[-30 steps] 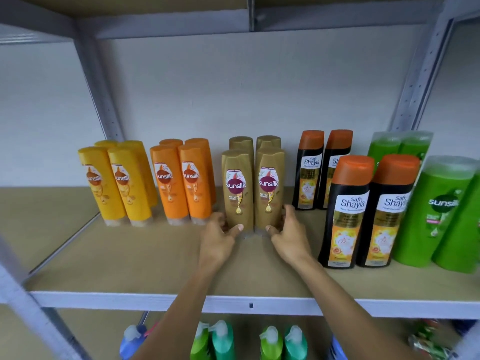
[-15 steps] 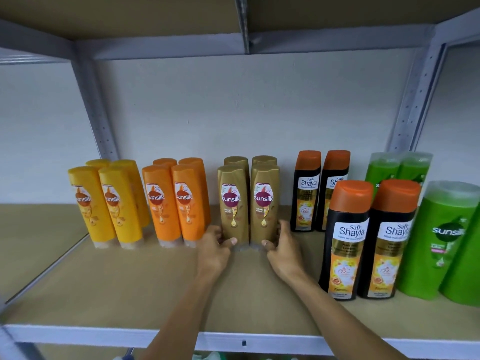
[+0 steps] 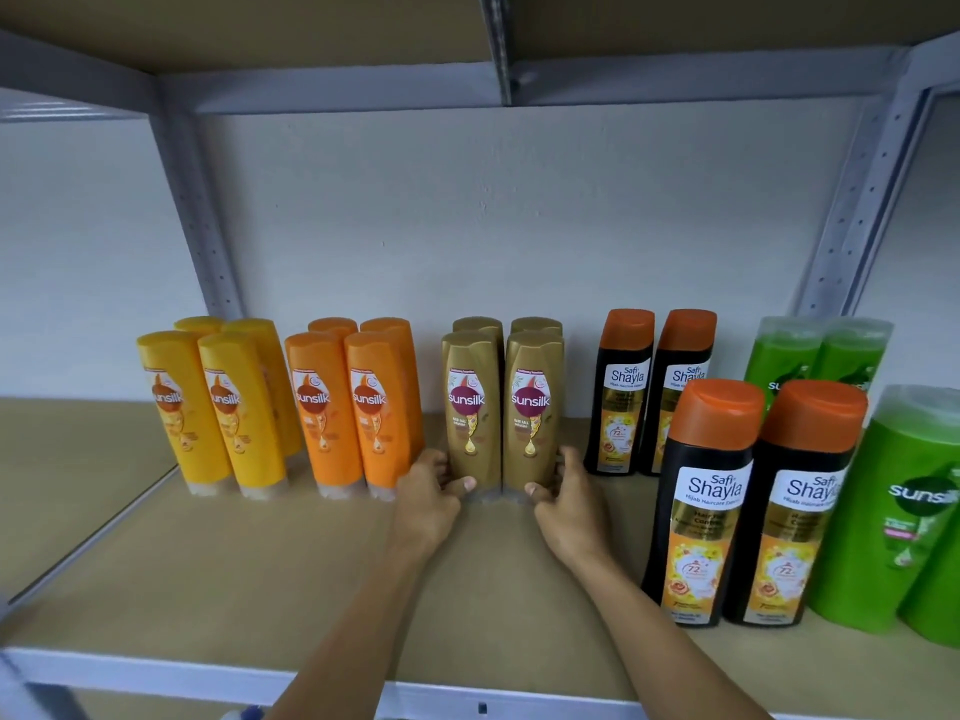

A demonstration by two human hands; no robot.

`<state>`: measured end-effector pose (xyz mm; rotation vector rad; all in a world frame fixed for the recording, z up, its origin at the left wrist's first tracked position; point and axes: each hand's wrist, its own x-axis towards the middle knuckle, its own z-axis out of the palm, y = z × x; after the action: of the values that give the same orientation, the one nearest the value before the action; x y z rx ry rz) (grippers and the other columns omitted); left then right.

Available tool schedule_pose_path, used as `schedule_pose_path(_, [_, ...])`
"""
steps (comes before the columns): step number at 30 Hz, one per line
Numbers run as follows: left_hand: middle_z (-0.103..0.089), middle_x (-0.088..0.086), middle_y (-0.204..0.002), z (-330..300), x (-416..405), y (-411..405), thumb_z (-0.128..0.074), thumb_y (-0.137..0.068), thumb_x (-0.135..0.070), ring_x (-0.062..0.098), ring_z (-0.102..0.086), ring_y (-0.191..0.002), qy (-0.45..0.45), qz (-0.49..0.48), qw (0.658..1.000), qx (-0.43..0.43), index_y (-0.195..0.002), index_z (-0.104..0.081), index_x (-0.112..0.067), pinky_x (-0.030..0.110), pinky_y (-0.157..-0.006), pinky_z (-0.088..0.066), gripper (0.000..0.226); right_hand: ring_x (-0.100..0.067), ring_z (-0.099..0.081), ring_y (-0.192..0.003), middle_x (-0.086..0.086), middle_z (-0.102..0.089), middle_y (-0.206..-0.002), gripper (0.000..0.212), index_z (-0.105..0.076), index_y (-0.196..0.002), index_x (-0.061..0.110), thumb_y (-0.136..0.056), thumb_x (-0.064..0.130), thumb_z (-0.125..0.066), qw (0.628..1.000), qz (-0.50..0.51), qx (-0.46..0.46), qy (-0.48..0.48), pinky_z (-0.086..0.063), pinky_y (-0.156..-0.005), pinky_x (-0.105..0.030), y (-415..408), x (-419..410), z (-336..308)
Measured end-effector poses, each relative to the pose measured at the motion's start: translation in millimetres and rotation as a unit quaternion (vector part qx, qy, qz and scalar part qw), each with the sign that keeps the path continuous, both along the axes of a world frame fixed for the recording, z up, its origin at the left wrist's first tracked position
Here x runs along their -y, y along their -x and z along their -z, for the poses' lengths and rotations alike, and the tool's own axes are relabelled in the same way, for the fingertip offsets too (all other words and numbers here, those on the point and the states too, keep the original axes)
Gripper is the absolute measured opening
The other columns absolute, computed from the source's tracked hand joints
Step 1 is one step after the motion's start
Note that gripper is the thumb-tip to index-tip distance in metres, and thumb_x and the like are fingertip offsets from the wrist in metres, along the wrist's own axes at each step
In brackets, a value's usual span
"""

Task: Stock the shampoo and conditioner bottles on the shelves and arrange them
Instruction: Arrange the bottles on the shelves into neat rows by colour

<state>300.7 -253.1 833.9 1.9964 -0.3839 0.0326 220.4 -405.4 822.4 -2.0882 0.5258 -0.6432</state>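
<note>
Both hands gripped the pair of gold bottles point(image 3: 503, 407) low down, near the back of the shelf point(image 3: 260, 563) at its middle. The left hand point(image 3: 428, 498) pressed the left bottle's base, thumb across its front; the right hand point(image 3: 569, 504) clasped the right bottle's base the same way. Two more gold bottles stood directly behind. The orange bottles point(image 3: 353, 407) stood just beside on the left, with the yellow bottles point(image 3: 218, 407) further left. The black bottles point(image 3: 753, 501) and green bottles point(image 3: 893, 501) filled the shelf's right end.
</note>
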Motion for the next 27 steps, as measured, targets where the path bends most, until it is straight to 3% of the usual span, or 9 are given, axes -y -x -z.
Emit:
schedule_pose_path(5, [-0.064,0.0,-0.115,5.2,-0.5,-4.5,-0.069,-0.086,-0.018,0.017,-0.059,-0.109,0.002,0.006,1.0,-0.001,-0.113,-0.053,-0.017,0.035,-0.093,-0.051,0.032,-0.018,-0.063,-0.102,0.008,-0.067,-0.113,0.042,-0.042,-0.117,0.039,-0.084,0.028,-0.066,1.0,0.005,0.004,0.004,-0.054,-0.085,-0.04,-0.9,-0.4,2.2])
schedule_pose_path(14, [-0.06,-0.005,-0.116,6.1,-3.3,-2.5,-0.068,-0.088,-0.021,0.011,-0.055,-0.108,0.023,0.031,0.999,-0.009,-0.121,-0.051,-0.016,0.025,-0.088,-0.045,0.038,-0.013,-0.065,-0.096,0.008,-0.07,-0.104,0.03,-0.059,-0.116,0.028,-0.087,0.028,-0.066,1.0,0.015,0.003,0.007,-0.055,-0.084,-0.034,1.8,-0.7,3.7])
schedule_pose_path(19, [-0.063,-0.005,-0.119,7.5,-5.0,-2.8,-0.069,-0.086,-0.024,0.013,-0.059,-0.11,0.037,0.049,0.998,-0.011,-0.121,-0.052,-0.019,0.031,-0.092,-0.05,0.039,-0.013,-0.065,-0.096,0.005,-0.07,-0.104,0.029,-0.062,-0.116,0.019,-0.088,0.025,-0.067,1.0,0.019,-0.002,-0.001,-0.051,-0.083,-0.027,6.7,-4.1,-4.5])
schedule_pose_path(24, [-0.064,-0.009,-0.111,9.4,-7.8,-2.1,-0.07,-0.085,-0.028,0.01,-0.061,-0.104,0.052,0.058,0.997,-0.013,-0.119,-0.053,-0.023,0.032,-0.091,-0.053,0.038,-0.007,-0.063,-0.094,0.009,-0.066,-0.097,0.031,-0.063,-0.118,0.015,-0.087,0.021,-0.068,0.999,0.016,0.008,-0.036,-0.047,-0.082,-0.02,12.5,-8.4,-11.5])
schedule_pose_path(27, [-0.063,-0.01,-0.104,8.5,-8.2,0.2,-0.07,-0.085,-0.026,0.009,-0.061,-0.1,0.065,0.062,0.996,-0.017,-0.116,-0.053,-0.023,0.027,-0.087,-0.051,0.035,-0.009,-0.063,-0.095,-0.001,-0.069,-0.108,0.035,-0.061,-0.121,0.01,-0.088,0.019,-0.067,0.999,0.034,0.009,-0.037,-0.046,-0.084,-0.02,14.6,-9.6,-11.8])
